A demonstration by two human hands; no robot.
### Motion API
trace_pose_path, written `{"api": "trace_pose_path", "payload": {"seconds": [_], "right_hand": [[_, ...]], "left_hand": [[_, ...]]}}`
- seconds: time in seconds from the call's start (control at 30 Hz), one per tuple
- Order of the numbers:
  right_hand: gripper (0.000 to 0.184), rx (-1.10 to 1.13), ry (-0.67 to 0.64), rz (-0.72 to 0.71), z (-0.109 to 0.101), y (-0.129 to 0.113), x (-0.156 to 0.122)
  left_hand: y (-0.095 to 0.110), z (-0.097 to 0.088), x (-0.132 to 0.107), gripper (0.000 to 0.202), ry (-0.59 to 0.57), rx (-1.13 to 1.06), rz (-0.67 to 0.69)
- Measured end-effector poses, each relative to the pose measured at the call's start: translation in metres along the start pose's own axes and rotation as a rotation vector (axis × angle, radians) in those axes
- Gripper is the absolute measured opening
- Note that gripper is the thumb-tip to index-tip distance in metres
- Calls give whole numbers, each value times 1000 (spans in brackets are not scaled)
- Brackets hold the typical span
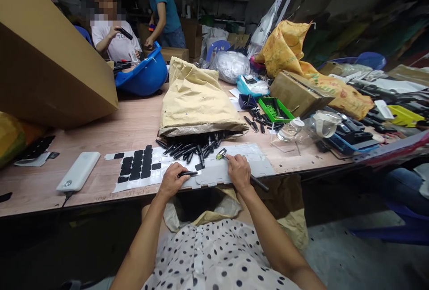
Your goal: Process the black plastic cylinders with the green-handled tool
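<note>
My left hand (172, 179) is closed on a slim black pen-shaped part (188, 173), held low over the grey-white board (231, 171) at the table's front edge. In my right hand (239, 171) is a small hammer (221, 153); its metal and yellow-green head points left, and its dark handle sticks out below my palm. Just beyond my hands lies a heap of similar black parts (187, 149), spilling from under a large tan paper sack (197, 98). Black rounded stickers (136, 165) sit in rows on a white sheet left of my left hand.
A white power bank (78, 171) with a cable and a big cardboard box (50, 53) stand at left. Rightward are a green tray (275, 110), a carton (298, 93) and a clear jug (290, 129). Two people are across the table, near a blue basin (144, 75).
</note>
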State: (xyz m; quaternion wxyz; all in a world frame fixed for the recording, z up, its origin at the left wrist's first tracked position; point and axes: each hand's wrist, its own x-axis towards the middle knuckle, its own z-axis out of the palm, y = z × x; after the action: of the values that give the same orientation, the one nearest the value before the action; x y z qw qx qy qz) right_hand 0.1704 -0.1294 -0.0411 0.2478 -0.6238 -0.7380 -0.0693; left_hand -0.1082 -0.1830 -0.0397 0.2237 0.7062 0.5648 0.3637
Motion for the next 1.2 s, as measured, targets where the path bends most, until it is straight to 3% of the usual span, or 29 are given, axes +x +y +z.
{"api": "trace_pose_path", "payload": {"seconds": [0.23,0.37,0.53,0.6,0.7,0.8,0.9,1.03,1.13,1.2], "right_hand": [[29,-99,89,-7,11,-5,-4],[29,-110,90,-11,13,-7,-4],[30,-129,80,-3,14,-7,-4],[30,-129,80,-1,14,-8,-4],[29,-121,72,3,13,-8,-4],[30,-109,51,13,13,-9,-4],[30,-98,37,23,12,-10,-3],[31,-89,21,36,12,-10,-3],[31,-86,19,37,12,-10,-3],[31,-87,23,36,12,-11,-2]], "left_hand": [[-2,-2,-2,18,-2,95,89],[13,4,-17,27,21,147,205],[40,30,-55,37,-170,25,292],[41,41,-67,39,-297,49,205],[33,52,-78,34,-480,221,-60],[28,54,-81,21,-536,318,-244],[37,52,-75,20,-411,181,-164],[59,46,-39,20,-50,38,-52],[66,42,3,22,196,106,-117],[68,41,31,22,246,197,-227]]}}
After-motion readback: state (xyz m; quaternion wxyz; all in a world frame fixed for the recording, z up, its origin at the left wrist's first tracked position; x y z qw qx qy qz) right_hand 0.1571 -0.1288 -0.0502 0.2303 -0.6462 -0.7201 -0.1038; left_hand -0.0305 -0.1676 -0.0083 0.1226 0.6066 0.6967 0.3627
